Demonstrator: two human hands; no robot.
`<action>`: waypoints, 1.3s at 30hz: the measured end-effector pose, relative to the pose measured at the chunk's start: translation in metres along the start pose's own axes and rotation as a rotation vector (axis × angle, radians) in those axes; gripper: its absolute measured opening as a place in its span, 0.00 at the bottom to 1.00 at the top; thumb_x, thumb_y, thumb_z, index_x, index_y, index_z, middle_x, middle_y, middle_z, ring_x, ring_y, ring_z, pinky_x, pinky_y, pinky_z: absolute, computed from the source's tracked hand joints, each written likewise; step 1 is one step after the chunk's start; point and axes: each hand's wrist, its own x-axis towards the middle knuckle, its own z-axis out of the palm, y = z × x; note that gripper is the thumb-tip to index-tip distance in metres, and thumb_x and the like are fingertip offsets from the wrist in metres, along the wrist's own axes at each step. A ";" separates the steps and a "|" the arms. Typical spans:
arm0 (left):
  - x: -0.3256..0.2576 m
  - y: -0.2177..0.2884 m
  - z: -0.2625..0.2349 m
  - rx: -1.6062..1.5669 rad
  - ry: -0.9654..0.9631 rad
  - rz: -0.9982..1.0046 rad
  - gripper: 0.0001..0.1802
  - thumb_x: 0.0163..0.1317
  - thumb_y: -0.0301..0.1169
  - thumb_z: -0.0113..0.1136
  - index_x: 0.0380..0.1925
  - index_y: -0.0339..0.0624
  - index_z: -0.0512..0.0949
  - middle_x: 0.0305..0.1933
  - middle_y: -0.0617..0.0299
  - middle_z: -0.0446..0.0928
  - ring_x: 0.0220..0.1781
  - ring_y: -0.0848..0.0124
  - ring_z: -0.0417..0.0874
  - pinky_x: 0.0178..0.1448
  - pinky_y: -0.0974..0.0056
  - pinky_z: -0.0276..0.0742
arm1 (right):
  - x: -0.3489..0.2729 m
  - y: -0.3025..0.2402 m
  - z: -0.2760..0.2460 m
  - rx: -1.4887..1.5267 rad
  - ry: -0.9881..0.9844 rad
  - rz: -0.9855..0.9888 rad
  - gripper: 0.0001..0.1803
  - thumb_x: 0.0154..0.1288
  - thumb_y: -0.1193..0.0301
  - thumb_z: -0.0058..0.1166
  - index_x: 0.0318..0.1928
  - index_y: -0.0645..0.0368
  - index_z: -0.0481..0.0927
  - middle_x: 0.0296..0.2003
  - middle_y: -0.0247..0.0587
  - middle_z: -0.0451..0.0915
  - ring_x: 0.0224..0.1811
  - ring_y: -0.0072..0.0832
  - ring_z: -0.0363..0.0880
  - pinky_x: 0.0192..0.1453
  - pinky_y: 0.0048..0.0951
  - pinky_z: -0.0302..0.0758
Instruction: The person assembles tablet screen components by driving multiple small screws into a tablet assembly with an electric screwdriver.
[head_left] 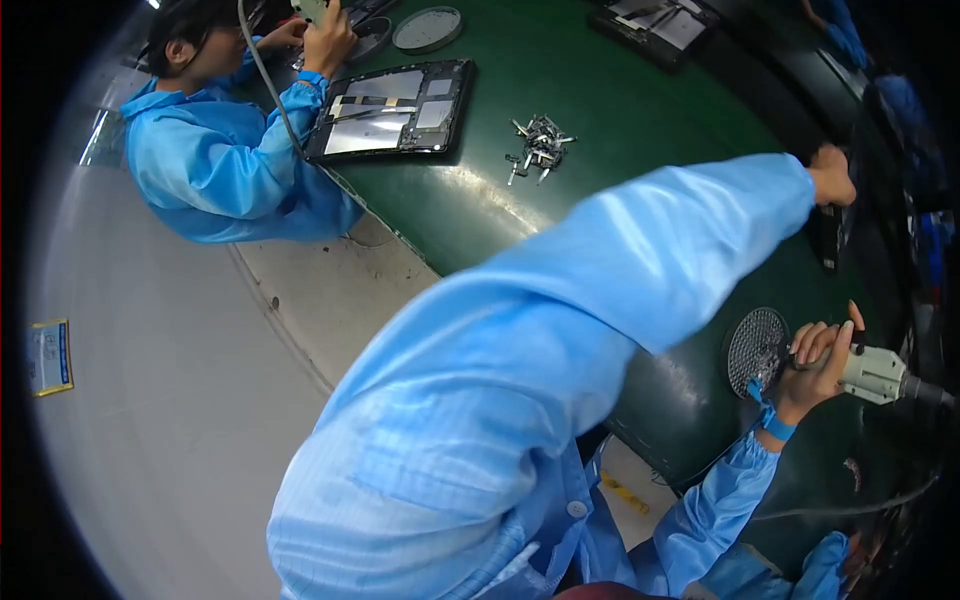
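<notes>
My left arm in a blue sleeve reaches across to the far right, where my left hand (833,177) rests by a dark, flat device (830,238) at the table's edge. Its fingers are turned away and hidden. Lower down, my right hand (818,370), with a blue wrist strap, grips a pale electric screwdriver (874,374) with a cord. Beside that hand lies a round dish with a dotted mat and small dark screws, the screw dish (750,345).
A pile of small metal-and-black parts (541,145) lies on the green table (480,200). An opened tablet (395,110) sits near a co-worker (220,150) holding a pale tool. Another opened device (660,25) and a round dish (428,30) are farther back. A cable (850,512) crosses lower right.
</notes>
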 end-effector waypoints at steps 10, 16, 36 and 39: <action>-0.245 -0.116 -0.304 -0.426 -0.288 -0.028 0.33 0.65 0.36 0.73 0.60 0.20 0.71 0.51 0.44 0.83 0.49 0.66 0.87 0.54 0.63 0.84 | -0.004 0.012 0.007 -0.027 0.119 -0.058 0.19 0.80 0.71 0.47 0.62 0.74 0.72 0.16 0.29 0.60 0.14 0.18 0.59 0.24 0.25 0.66; -0.381 -0.151 -0.321 -0.263 -0.351 -0.109 0.33 0.69 0.41 0.69 0.59 0.23 0.71 0.52 0.41 0.80 0.52 0.59 0.84 0.57 0.59 0.81 | 0.000 0.006 -0.005 -0.138 0.169 -0.013 0.21 0.81 0.69 0.47 0.63 0.73 0.72 0.17 0.27 0.58 0.17 0.17 0.59 0.27 0.26 0.64; -0.271 -0.244 -0.397 0.300 0.005 0.491 0.08 0.61 0.21 0.66 0.37 0.33 0.77 0.42 0.45 0.73 0.43 0.43 0.80 0.47 0.47 0.79 | -0.007 0.024 -0.054 -0.129 0.105 0.011 0.27 0.82 0.65 0.44 0.71 0.71 0.66 0.20 0.25 0.57 0.20 0.16 0.55 0.27 0.22 0.60; -0.273 -0.246 -0.407 0.295 0.011 0.450 0.09 0.63 0.24 0.67 0.39 0.34 0.78 0.43 0.47 0.73 0.42 0.45 0.81 0.46 0.49 0.79 | -0.008 0.020 -0.034 -0.151 0.111 0.017 0.27 0.82 0.65 0.44 0.72 0.71 0.64 0.20 0.27 0.57 0.20 0.16 0.56 0.28 0.21 0.60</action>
